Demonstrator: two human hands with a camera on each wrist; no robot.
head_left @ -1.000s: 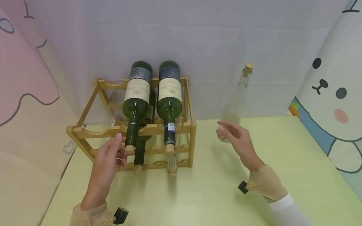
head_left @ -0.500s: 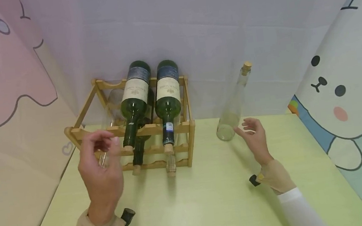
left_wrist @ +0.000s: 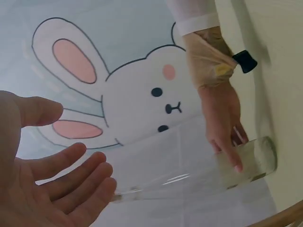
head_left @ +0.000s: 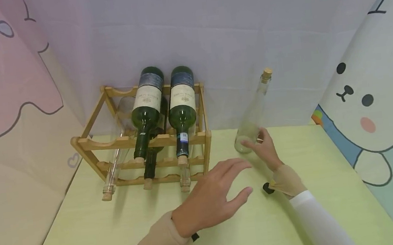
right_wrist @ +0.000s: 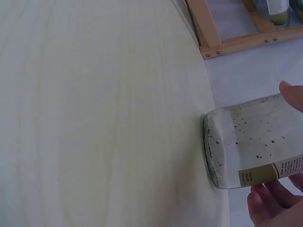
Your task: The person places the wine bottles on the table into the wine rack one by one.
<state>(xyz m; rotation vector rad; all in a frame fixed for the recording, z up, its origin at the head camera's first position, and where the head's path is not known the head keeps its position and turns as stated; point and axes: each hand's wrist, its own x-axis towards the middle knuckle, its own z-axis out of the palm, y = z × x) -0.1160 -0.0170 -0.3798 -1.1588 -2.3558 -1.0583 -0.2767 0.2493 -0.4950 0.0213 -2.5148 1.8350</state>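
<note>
A clear, corked glass bottle (head_left: 254, 118) stands upright at the back right of the table. My right hand (head_left: 266, 151) grips it low on the body, thumb on one side and fingers on the other. In the right wrist view the bottle (right_wrist: 255, 142) shows a dark-speckled back of a label and its base near the table. My left hand (head_left: 214, 197) hangs over the table in front of the rack, fingers apart and holding nothing. In the left wrist view the left hand's fingers (left_wrist: 90, 179) overlap the neck end of the bottle (left_wrist: 189, 184).
Left of the bottle stands a wooden wine rack (head_left: 204, 137). Two green wine bottles, one (head_left: 147, 104) beside another (head_left: 182, 100), lie on top, necks forward. Below protrude a dark bottle neck (head_left: 150, 166) and clear necks, including one (head_left: 113, 174) at left. A printed curtain (head_left: 224, 46) hangs behind.
My left hand has left the rack's front left and swung right across the table. The right hand pulled back slightly, then closed round the clear bottle. The bottles stayed in place.
</note>
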